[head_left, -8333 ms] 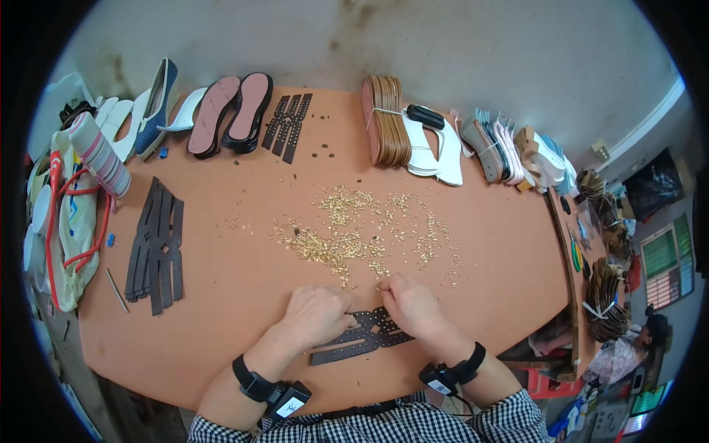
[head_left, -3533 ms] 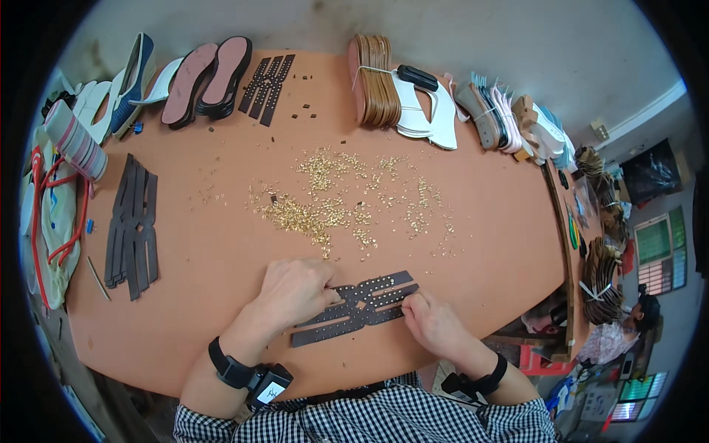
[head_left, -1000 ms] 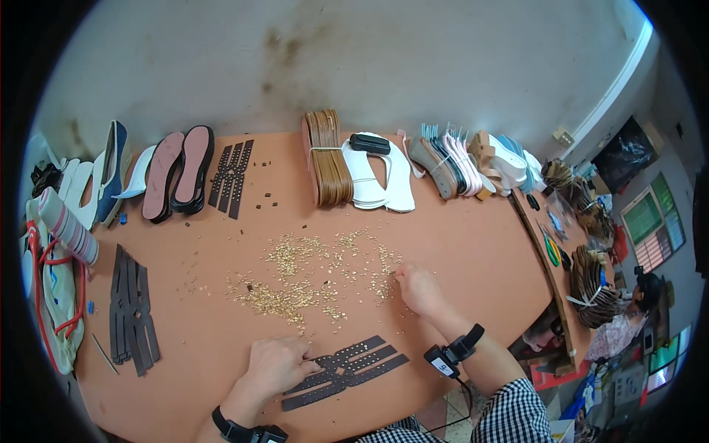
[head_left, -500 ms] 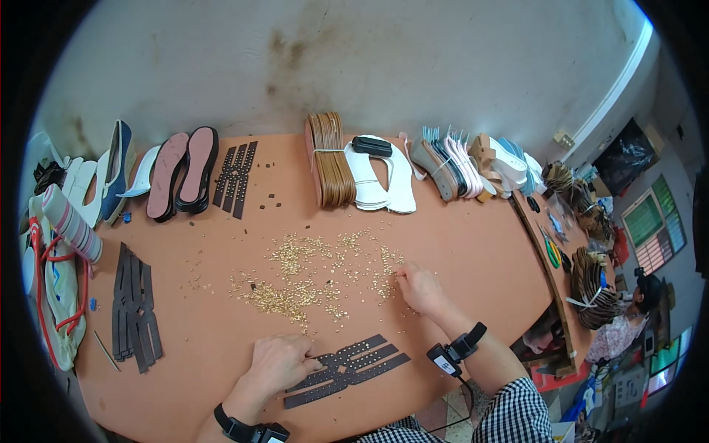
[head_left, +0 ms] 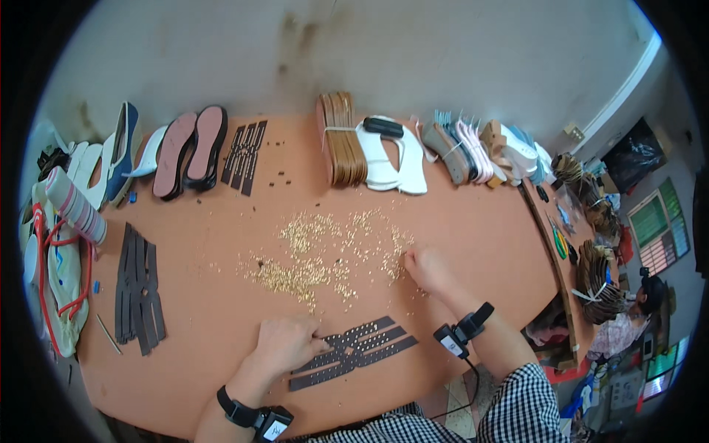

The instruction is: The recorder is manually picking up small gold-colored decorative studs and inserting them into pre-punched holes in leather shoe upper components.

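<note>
Over the left end of a dark, slotted strap piece (head_left: 351,353) dotted with gold studs, my left hand (head_left: 289,344) rests with curled fingers, its fingertips pressed on the piece. My right hand (head_left: 430,270) is closed in a pinch at the right edge of the loose gold studs (head_left: 295,275). Whatever sits between those fingertips is too small to make out. The studs lie scattered in loose heaps on the brown table (head_left: 473,251), beyond the strap piece.
At left lie stacked dark strap pieces (head_left: 140,288) and a thin metal rod (head_left: 108,334). Along the wall stand pink-lined soles (head_left: 205,144), a bundle of brown soles (head_left: 341,140) and white cutouts (head_left: 384,173). Scissors (head_left: 559,242) lie on the right-hand table; another person (head_left: 617,325) sits beyond.
The view has shifted a little, so the table appears higher in the picture. Both hands keep nearly the same places beside the studs and the strap piece.
</note>
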Available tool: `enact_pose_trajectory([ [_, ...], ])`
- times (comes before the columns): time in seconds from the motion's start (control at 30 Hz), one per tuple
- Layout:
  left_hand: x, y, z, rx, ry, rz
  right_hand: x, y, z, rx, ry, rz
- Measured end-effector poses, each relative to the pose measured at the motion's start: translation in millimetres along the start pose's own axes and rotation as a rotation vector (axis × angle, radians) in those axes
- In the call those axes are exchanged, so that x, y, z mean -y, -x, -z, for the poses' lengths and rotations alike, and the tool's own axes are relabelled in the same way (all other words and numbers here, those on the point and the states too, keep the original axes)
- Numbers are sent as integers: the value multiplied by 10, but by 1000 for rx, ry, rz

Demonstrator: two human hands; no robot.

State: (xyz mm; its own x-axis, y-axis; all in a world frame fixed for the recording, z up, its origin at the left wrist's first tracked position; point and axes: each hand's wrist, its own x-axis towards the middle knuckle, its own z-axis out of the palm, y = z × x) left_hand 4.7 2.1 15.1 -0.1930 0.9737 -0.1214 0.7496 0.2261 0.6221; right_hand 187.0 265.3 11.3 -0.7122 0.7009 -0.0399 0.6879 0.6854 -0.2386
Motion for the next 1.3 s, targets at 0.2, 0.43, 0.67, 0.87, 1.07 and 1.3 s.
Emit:
enact_pose_trajectory([
  [0.2,-9,-60,-12,-20,-6,-38,-91,19,-38,-24,-75,-65],
  [0.43,48,8,-46,-81,-31,-28,406,606,112,82,-237,14],
  [0.67,28,-25,-58,-66,-35,-27,589,1433,35,105,-205,327],
  [0.87,31,-35,-61,-75,-7,-36,609,1437,-77,58,-188,386],
  [1.07,-15,-38,6,0,-26,4,598,1433,-130,67,-150,416],
  [1.3,-14,-40,10,20,-17,1,626,1412,-105,114,-185,342],
])
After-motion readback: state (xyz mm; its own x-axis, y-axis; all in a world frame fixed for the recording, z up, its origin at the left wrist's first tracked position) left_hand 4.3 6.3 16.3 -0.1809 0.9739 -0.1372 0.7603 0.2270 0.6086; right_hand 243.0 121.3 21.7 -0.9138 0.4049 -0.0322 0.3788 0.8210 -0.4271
